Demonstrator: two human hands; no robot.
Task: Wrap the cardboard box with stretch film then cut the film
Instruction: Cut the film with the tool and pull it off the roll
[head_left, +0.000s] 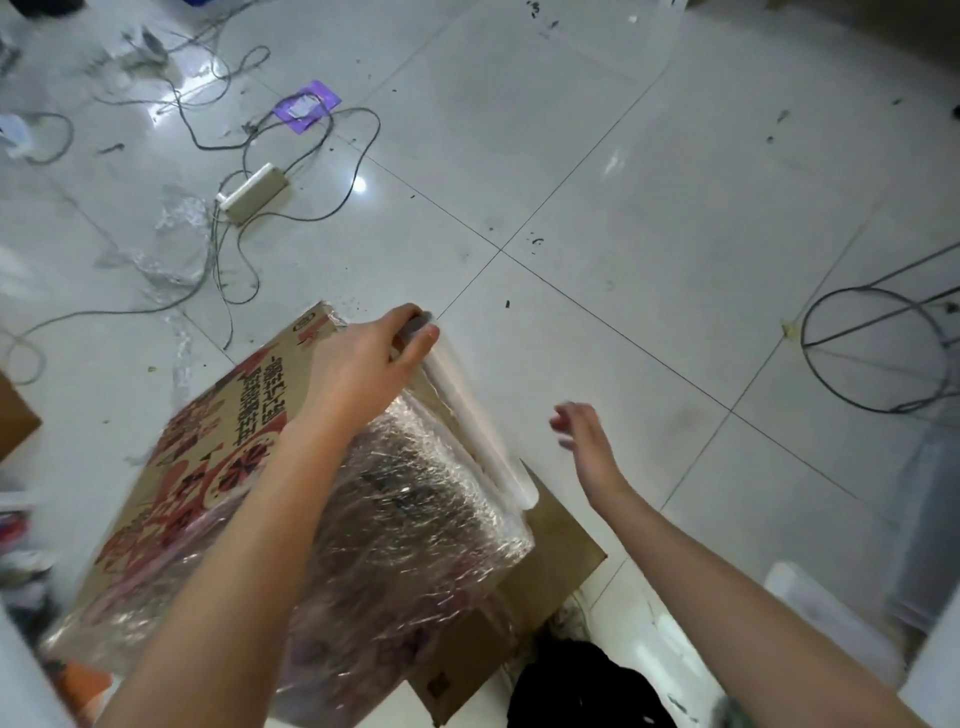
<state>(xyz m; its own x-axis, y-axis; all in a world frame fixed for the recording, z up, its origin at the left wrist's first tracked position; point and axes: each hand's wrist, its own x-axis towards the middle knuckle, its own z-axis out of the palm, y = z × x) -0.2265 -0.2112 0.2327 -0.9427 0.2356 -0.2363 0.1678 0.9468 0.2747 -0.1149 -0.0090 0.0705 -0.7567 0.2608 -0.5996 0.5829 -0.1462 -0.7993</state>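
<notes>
A large cardboard box (244, 415) with red print lies tilted on the tiled floor, its right part covered in shiny stretch film (415, 519). The stretch film roll (478, 441) lies along the box's right top edge. My left hand (369, 358) grips the far end of the roll. My right hand (584, 434) hovers in the air to the right of the roll, fingers loose, holding nothing; it is blurred.
A power strip (253, 192) with tangled cables lies far left, next to crumpled film scraps (171, 249). A wire stand (883, 353) sits at the right. A flat cardboard piece (550, 566) lies under the box, and a dark cloth (587, 686) lies near the bottom.
</notes>
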